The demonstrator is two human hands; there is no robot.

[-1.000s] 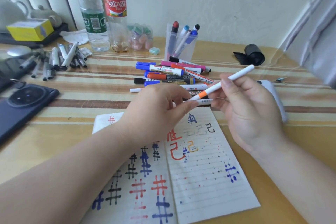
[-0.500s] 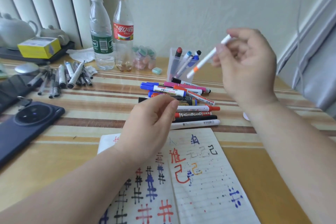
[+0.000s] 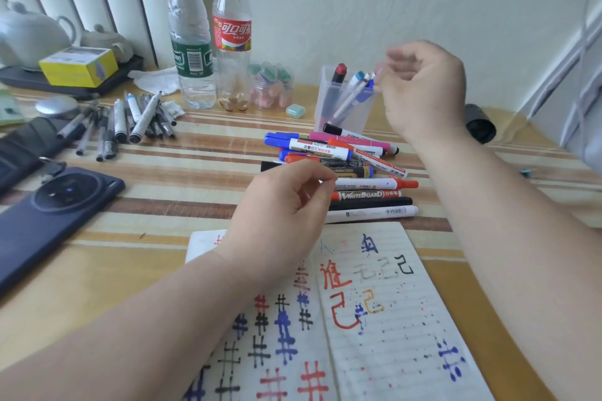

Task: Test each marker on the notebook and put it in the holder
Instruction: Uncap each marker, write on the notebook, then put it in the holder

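Marker (image 3: 350,100) now in holder (image 3: 327,98), below fingers (image 3: 392,57)

My notebook (image 3: 391,319) lies open and flat at 6 o'clock. Its left page carries red, blue and black hash marks, and its right page carries characters and scattered dots. At 12 o'clock from it the pile of markers (image 3: 342,153) lies loose, mostly crosswise. A slim white marker (image 3: 371,213) sits just beside the notebook's top edge. Behind it come a black marker (image 3: 371,203), a red WHITEBOARD marker (image 3: 365,195) and a white marker with an orange-red cap (image 3: 374,184), with blue, orange and pink ones stacked behind those. At 1 o'clock from the pile the clear holder (image 3: 358,117) stands upright. It holds a red-capped marker (image 3: 338,70), blue-capped ones and a slim white pen (image 3: 350,99) that leans.
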